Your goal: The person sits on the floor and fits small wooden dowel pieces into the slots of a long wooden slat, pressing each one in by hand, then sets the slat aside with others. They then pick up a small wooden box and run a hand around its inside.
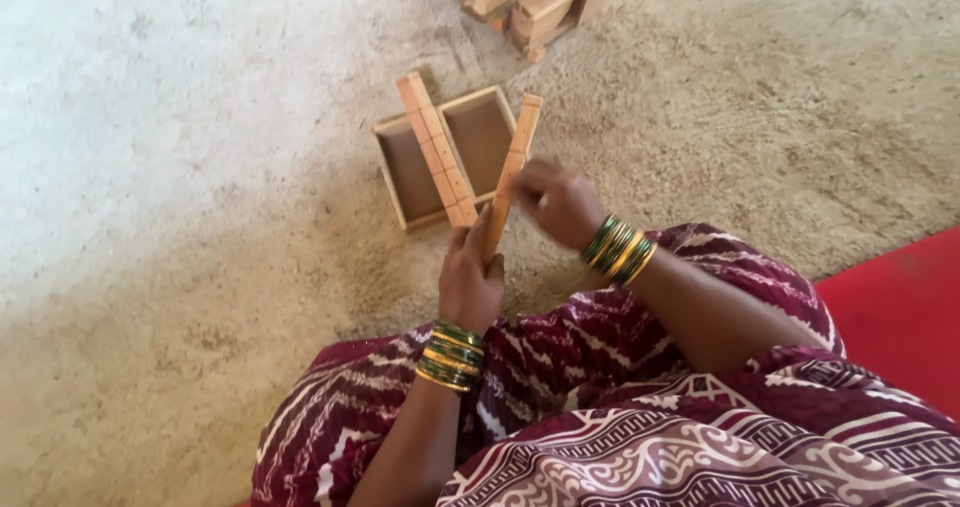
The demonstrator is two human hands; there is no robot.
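A long notched wooden strip [514, 163] is held upright and tilted in front of me. My left hand [470, 279] grips its lower end. My right hand [558, 203] rests its fingers on the strip's middle. Both wrists wear green and gold bangles. Just beyond, an open wooden box frame [397, 177] lies on the sandy floor. A second notched strip [436, 149] lies across the frame, dividing it in two.
A pile of wooden blocks and boxes [525, 2] sits at the top edge. A red mat [900, 307] lies at the right. My lap, covered in maroon patterned cloth [600, 407], fills the foreground. The floor is bare sandy concrete.
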